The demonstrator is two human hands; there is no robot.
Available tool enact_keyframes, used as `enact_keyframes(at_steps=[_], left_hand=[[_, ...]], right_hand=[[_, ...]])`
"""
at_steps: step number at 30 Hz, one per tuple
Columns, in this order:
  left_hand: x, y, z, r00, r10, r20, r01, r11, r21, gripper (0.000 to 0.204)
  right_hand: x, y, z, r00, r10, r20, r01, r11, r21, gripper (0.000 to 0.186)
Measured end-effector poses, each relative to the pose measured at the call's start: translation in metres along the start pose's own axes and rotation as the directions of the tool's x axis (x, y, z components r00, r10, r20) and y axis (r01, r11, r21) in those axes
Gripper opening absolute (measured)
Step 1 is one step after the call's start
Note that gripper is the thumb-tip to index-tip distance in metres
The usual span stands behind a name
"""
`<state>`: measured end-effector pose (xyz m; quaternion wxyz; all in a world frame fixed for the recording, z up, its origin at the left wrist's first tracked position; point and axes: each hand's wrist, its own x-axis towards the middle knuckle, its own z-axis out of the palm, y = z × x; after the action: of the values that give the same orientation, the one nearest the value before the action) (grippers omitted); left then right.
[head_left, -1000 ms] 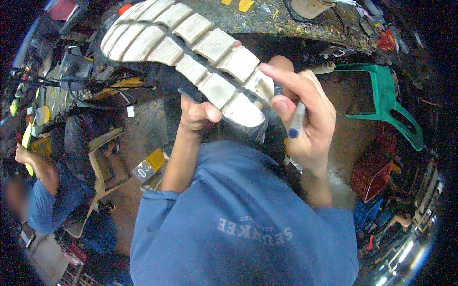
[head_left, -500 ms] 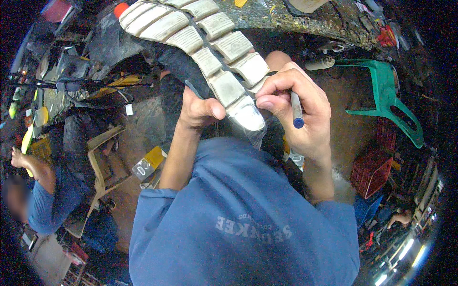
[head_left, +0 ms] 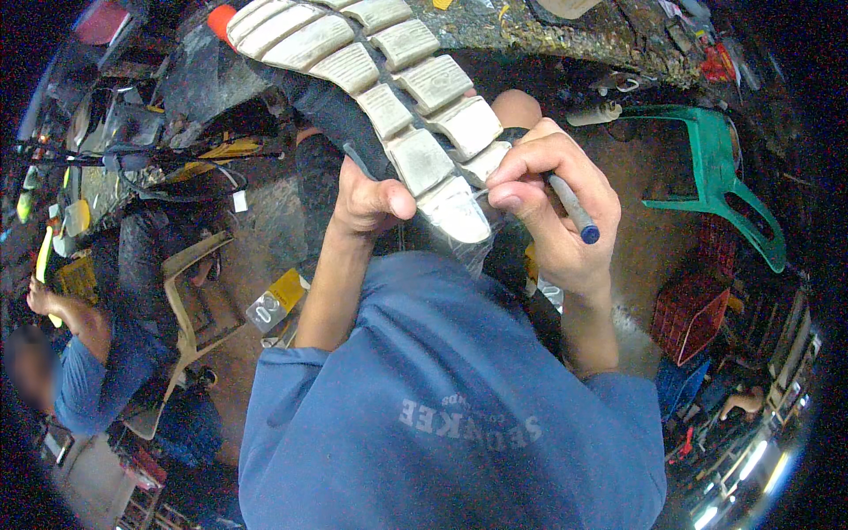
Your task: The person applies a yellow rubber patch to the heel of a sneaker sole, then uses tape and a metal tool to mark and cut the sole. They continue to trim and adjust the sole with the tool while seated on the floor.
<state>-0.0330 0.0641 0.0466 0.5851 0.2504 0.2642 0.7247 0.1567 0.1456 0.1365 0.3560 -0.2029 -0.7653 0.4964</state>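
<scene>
A dark shoe with a white sole in separate blocks is held up with its sole facing me. My left hand grips its near end from the left, thumb along the side of the sole. At the right edge of the sole, my right hand pinches with thumb and forefinger close against the last blocks. A grey pen with a blue end is tucked in that hand, its blue end pointing toward me. The pinching fingertips hide what lies between them. Clear plastic film shows below the sole's near end.
A cluttered workbench runs across the far side. To the right stand a green plastic chair and a red crate. On the left a co-worker in a blue shirt sits near a beige chair, holding something yellow.
My right hand has shifted slightly right along the sole's edge, and the pen's blue end has swung right. The shoe has tilted a little, its far end moving right; my left hand stays put.
</scene>
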Motion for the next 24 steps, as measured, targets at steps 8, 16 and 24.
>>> enact_keyframes(at_steps=[8,16,24], left_hand=[[0.0031,-0.0003,0.0026,1.0,0.016,0.009,-0.016,1.0,0.002,0.125],[0.0043,0.0013,0.0,0.999,-0.038,0.021,0.036,0.994,0.1,0.13],[0.0002,0.0003,-0.0039,1.0,-0.022,0.004,0.021,0.988,0.155,0.13]], right_hand=[[0.0021,0.0028,0.0,0.999,-0.037,-0.019,0.037,0.999,0.015,0.017],[-0.0009,-0.0035,-0.0026,1.0,-0.027,-0.004,0.026,0.999,-0.036,0.017],[0.0023,0.0013,-0.0026,0.991,-0.134,0.022,0.136,0.986,-0.096,0.018]])
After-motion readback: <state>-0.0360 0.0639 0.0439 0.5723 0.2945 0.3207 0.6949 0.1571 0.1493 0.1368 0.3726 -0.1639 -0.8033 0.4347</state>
